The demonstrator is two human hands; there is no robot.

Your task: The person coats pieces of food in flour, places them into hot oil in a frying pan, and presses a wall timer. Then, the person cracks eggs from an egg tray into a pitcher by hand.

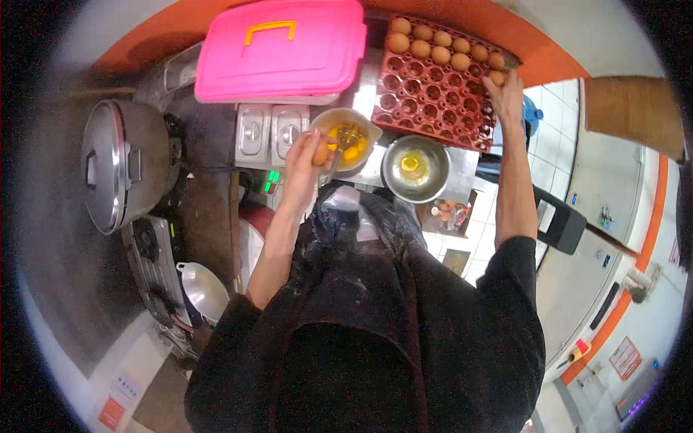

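Note:
My left hand (pixel 299 159) is closed around a brown egg (pixel 321 153) at the near-left rim of a light bowl (pixel 371 137). Several yolks lie in that bowl, and a metal utensil (pixel 334 167) slants over its near rim; whether my fingers also hold it, I cannot tell. My right hand (pixel 507 101) reaches to the right side of a red egg tray (pixel 433 115), its fingers around another brown egg (pixel 497 77). Several more eggs (pixel 441 55) fill the tray's far rows. Below the tray, a steel bowl (pixel 393 184) has yellow liquid at its bottom.
A pink lidded box (pixel 281 54) with a yellow handle stands at the back. Two lidded steel containers (pixel 253 137) sit left of the light bowl. Farther left are a large pot (pixel 130 166), a stove (pixel 148 245) and a wok (pixel 204 291). A bin with shells (pixel 451 215) is below.

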